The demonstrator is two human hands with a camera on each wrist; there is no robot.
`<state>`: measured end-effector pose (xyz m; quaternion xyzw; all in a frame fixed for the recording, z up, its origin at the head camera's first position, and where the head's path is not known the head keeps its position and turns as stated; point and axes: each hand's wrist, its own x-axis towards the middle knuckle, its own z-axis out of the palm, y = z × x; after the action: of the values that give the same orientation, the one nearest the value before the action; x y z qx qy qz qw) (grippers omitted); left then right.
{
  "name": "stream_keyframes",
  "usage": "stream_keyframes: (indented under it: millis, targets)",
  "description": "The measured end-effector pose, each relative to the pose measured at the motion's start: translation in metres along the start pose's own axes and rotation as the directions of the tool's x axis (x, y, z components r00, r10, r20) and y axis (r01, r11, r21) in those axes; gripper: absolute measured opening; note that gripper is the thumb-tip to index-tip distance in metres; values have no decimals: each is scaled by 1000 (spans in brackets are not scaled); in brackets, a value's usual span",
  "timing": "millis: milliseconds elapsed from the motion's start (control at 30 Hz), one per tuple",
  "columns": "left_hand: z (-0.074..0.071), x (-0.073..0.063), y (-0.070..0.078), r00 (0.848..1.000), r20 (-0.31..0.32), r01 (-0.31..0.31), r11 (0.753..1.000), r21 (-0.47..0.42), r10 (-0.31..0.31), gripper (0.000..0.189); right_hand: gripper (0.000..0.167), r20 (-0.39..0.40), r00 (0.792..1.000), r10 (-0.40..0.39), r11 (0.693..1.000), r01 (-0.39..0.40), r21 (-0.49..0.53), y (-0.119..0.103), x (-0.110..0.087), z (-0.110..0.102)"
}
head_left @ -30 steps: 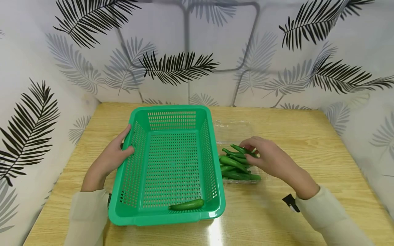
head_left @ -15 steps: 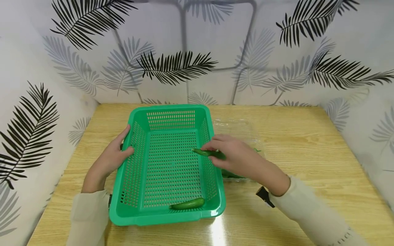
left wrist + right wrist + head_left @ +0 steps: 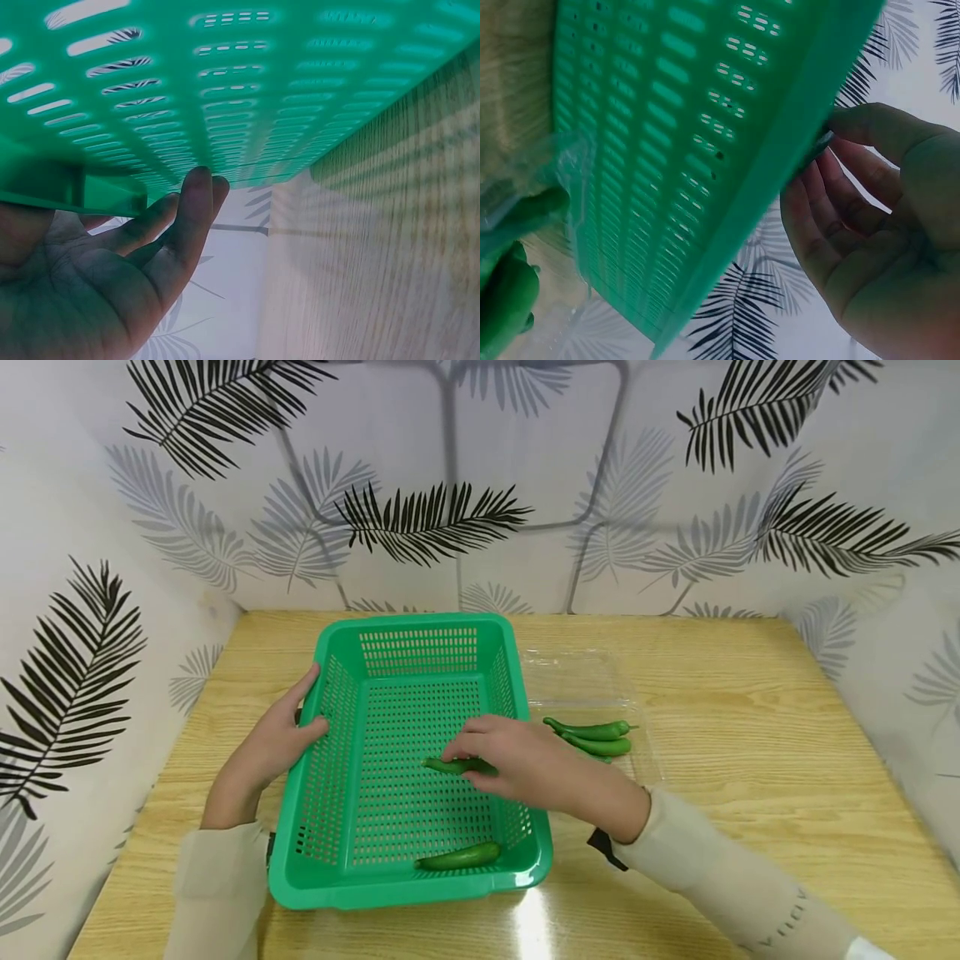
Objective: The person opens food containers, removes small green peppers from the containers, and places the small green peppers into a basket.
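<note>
A green plastic basket with slotted walls stands left of centre on the table. My left hand grips its left rim, thumb over the edge; in the left wrist view the fingers lie along the outer wall. My right hand pinches a green chili pepper above the basket's floor, its far end hidden by the hand. Another chili pepper lies at the near end inside the basket. Several chili peppers lie in a clear plastic box, partly hidden by my right arm.
The box's clear lid is folded back behind it, close to the basket's right wall. Wooden tabletop extends to the right. A leaf-patterned cloth hangs at the back and sides.
My right hand has taken a chili pepper from the box and carried it left over the basket. The left hand keeps its grip on the rim.
</note>
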<state>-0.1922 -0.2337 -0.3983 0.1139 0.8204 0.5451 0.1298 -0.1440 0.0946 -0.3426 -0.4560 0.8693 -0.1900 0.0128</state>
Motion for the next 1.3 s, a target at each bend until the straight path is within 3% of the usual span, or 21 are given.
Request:
stream_keyframes:
  millis: [133,300,600,900,1300]
  targets:
    - [0,0,1,1000,-3,-9,1000,6,9,78,24,83,996,13,1000,-11,-16,-3,3,11]
    - [0,0,1,1000,-9,-15,1000,24,15,78,24,207,978,34,999,-30,-25,-7,6,29]
    - [0,1,-1,1000,-13,-6,999,38,6,78,25,319,946,57,988,-8,-152,-12,12,57]
    - [0,0,1,1000,0,-24,1000,11,24,78,13,386,921,57,978,26,-205,-17,16,66]
    - [0,-1,1,1000,2,-3,1000,17,3,77,15,389,920,53,984,17,-176,-18,13,61]
